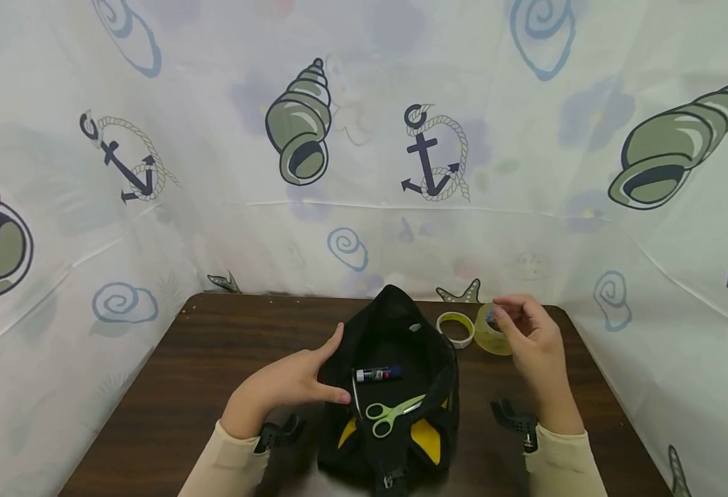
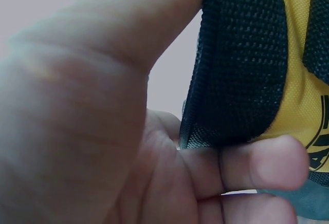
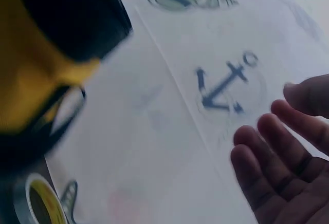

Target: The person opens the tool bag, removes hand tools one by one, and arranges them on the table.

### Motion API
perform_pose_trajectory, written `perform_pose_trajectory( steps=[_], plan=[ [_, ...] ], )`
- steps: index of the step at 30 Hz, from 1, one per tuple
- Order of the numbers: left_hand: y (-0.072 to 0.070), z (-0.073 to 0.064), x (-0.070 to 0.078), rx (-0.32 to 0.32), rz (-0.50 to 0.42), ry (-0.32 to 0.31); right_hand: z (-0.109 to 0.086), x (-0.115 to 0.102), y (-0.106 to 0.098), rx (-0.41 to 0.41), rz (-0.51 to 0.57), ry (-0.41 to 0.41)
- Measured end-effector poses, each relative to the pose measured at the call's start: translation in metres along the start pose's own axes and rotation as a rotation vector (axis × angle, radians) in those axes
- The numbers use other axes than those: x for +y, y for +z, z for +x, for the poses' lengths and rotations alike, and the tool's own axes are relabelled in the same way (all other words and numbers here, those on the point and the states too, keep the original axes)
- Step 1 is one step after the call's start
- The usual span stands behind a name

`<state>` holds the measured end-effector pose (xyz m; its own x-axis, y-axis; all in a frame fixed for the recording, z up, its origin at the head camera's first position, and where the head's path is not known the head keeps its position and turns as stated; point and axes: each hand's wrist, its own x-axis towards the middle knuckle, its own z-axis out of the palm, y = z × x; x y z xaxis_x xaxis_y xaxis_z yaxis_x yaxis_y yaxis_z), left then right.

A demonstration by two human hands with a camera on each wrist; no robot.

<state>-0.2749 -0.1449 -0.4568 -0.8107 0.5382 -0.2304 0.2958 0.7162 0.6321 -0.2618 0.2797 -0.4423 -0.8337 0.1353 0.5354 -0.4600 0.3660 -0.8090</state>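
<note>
Here, the left hand (image 1: 292,379) holds the left edge of a black and yellow cloth bag (image 1: 441,369). Its thumb and fingers are clamped on that edge, as the left wrist view shows up close. The bag stands near the front of a brown table (image 1: 246,331) with a wood look, and its big mouth faces the person. Inside the bag lies a small dark blue glue stick (image 1: 379,374) with a white end. A pair of scissors with light green handles (image 1: 388,417) lies in the front of the mouth, nearer to the person than the glue stick.

The right hand (image 1: 531,345) is out to the right of the bag, by a round roll of clear, yellowish tape (image 1: 484,338). Its fingers bend softly, and nothing shows in its grip. I cannot tell if it touches the roll. A white ring of tape, yellow on the inside (image 1: 461,343), sits between the bag and the clear roll.

Both arms wear cream sleeves (image 1: 230,459). Behind the table hangs a white cloth with shells and anchors on it (image 1: 370,166).
</note>
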Motion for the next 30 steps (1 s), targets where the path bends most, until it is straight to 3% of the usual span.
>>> perform_pose_trajectory(
  steps=[7, 15, 22, 26, 30],
  plan=[
    [0.002, 0.001, -0.001, -0.002, 0.001, 0.002, -0.007, -0.016, 0.030, -0.232, -0.059, -0.062],
    [0.001, 0.000, 0.000, 0.001, 0.017, 0.006, -0.001, -0.044, 0.065, -0.454, -0.089, -0.062],
    [0.000, 0.001, 0.002, -0.001, 0.008, 0.017, 0.013, -0.072, 0.090, -0.707, -0.169, 0.025],
    [0.000, 0.001, 0.001, -0.010, -0.007, 0.033, 0.019, -0.082, 0.104, -0.763, -0.229, 0.083],
    [0.000, 0.001, -0.001, -0.011, -0.013, 0.041, 0.025, -0.078, 0.120, -0.825, -0.326, 0.141]
  ],
)
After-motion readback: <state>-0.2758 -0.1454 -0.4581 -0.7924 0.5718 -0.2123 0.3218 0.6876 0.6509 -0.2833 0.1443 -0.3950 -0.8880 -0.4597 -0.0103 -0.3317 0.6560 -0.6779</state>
